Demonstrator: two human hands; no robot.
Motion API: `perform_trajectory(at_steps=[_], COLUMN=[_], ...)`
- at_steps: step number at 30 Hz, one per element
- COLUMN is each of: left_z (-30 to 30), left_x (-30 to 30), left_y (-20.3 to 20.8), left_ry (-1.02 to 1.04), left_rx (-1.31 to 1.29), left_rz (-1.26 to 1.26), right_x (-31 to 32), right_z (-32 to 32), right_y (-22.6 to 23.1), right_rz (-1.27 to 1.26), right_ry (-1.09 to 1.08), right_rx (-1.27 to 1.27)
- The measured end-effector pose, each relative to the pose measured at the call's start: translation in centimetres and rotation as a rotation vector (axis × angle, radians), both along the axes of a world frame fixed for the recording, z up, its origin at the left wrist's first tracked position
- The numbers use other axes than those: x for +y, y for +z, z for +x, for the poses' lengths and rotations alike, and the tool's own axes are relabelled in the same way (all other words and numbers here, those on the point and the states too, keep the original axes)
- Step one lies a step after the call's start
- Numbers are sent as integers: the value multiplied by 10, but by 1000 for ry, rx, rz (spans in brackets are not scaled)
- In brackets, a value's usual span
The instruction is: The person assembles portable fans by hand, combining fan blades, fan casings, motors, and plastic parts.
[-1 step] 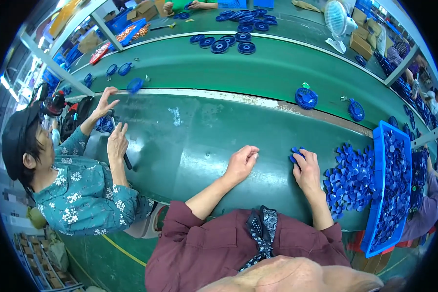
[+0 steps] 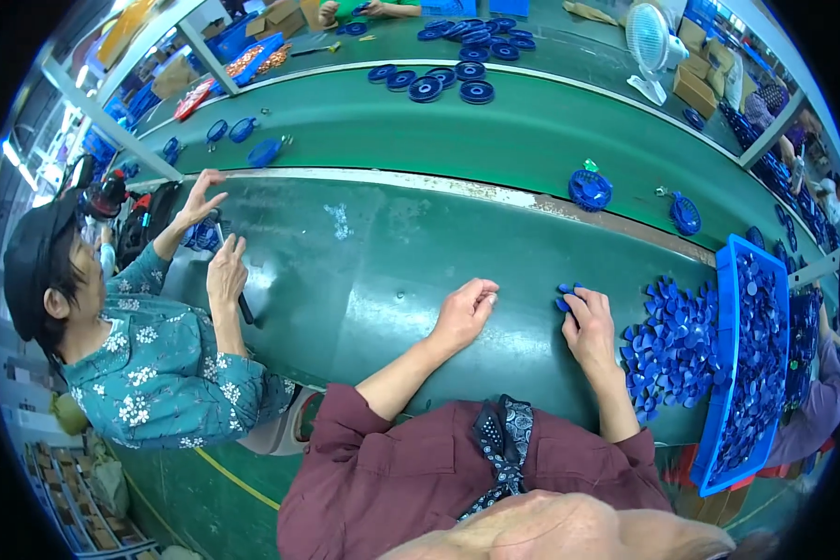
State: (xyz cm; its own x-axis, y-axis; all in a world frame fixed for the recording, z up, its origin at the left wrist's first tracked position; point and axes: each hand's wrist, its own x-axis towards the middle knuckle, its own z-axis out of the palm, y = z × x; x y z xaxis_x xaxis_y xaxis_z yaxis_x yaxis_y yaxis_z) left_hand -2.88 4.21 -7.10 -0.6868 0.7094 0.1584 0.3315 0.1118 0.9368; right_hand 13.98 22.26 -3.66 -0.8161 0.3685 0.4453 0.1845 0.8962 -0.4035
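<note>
Nearest, a maroon long-sleeved shirt (image 2: 392, 476) and a dark patterned neck scarf (image 2: 506, 448) face the smooth dark green counter (image 2: 439, 233). Over its near part is the left hand (image 2: 465, 313), loosely curled, thumb close to the bent index finger; whether anything is pinched there I cannot tell. To its right, well apart, the right hand (image 2: 590, 329) bends its fingers over a little cluster of small curved blue plastic pieces (image 2: 563, 304), touching them; whether it pinches any is hidden.

Just beside that hand, more such pieces spread in a loose blue pile (image 2: 667, 350) on the counter. The pile reaches the side of a long, bright blue plastic tray (image 2: 723, 355), which holds many more blue pieces.

At the left, a co-worker in a teal blouse with white flowers (image 2: 149, 373) and a black cap (image 2: 37, 261) raises both hands over the counter, fingers apart.

Beyond the counter's worn whitish edge strip (image 2: 513, 196) runs a long green belt (image 2: 420, 140). Two round blue plastic grilles (image 2: 590, 189) lie near its close side. Farther off are dark blue rings (image 2: 476, 91) and a white desk fan (image 2: 651, 37).
</note>
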Motion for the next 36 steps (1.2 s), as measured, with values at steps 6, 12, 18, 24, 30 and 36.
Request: perform_trajectory(at_steps=[6,12,18,24,30,36], left_z=[2,2,-2,-2,4,19], left_x=[-2,-2,2,2,-4,-12], left_y=[3,-2,6,5,6,16], left_ry=[-13,-7,9,-7,3,-310], left_rx=[24,17,-8,-12,0,-579], left_rz=[-15,-5,0,7,11,-34], right_x=[-3,-25,-55,-62,-65,-61], right_z=[-1,0,-7,-11,-9,-4], right_y=[5,-1,-18,-28,-27,-35], right_rz=[-27,-127,-157,-160,-204,-215], right_ry=[57,124,198,124,134,139], right_rx=[99,113,49,75,148,128])
